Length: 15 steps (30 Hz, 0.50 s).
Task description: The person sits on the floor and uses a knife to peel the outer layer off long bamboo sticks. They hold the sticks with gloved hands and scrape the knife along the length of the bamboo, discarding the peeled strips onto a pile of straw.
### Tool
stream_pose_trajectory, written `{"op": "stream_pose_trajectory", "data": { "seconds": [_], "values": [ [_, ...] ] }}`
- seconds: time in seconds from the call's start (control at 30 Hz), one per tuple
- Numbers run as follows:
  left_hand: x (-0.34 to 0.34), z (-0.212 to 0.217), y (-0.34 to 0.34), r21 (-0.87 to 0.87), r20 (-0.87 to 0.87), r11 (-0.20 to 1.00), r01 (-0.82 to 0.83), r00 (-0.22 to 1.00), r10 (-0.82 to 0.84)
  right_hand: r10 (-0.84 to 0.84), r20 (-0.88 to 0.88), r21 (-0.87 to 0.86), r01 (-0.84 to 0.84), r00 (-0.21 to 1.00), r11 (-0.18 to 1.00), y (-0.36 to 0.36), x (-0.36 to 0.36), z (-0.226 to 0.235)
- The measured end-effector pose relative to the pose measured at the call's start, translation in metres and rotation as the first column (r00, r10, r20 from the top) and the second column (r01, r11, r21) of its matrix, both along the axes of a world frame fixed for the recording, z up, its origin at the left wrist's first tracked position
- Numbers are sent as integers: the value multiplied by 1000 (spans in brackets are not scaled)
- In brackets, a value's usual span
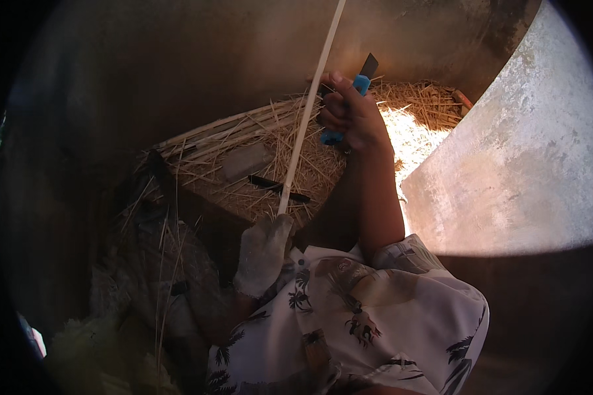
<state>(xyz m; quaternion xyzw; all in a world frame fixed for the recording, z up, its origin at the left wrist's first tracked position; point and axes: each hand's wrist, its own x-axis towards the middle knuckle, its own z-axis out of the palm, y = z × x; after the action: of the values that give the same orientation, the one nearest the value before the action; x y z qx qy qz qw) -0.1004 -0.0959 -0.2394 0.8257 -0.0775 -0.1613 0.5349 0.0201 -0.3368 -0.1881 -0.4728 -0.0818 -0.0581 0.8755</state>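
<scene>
My left hand [263,255], in a pale glove, is closed around the lower end of a long, thin, light-coloured strip [306,112], which looks like split bamboo or wood. The strip rises at a slant past the top edge of the picture. In my bare right hand [359,122] is a utility knife [362,83] with a blue handle, its dark blade pointing up and to the right. The fingers of that hand wrap the handle, while the index finger reaches toward the strip. Whether that finger touches it I cannot tell.
Shavings [310,172] are heaped beyond my hands, with long strips along their far left side. A greyish block [246,162] and a thin black piece [265,183] lie on them. A curved wall [211,66] rises behind; a sunlit panel [514,158] stands right. Clear plastic [197,270] lies left.
</scene>
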Motion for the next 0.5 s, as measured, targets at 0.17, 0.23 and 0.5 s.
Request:
{"op": "stream_pose_trajectory", "data": {
  "seconds": [0.17,0.23,0.5],
  "values": [
    [8,-10,36,271,361,935,229,877,-319,22,66,-2,-22,998,1000,10,7,-16],
    [9,10,52,117,0,984,138,990,-139,7,65,19,-8,998,1000,12,5,-15],
    [35,-10,186,435,719,355,-827,557,416,-18,39,-70,21,999,997,25,5,-15]
  ]
}}
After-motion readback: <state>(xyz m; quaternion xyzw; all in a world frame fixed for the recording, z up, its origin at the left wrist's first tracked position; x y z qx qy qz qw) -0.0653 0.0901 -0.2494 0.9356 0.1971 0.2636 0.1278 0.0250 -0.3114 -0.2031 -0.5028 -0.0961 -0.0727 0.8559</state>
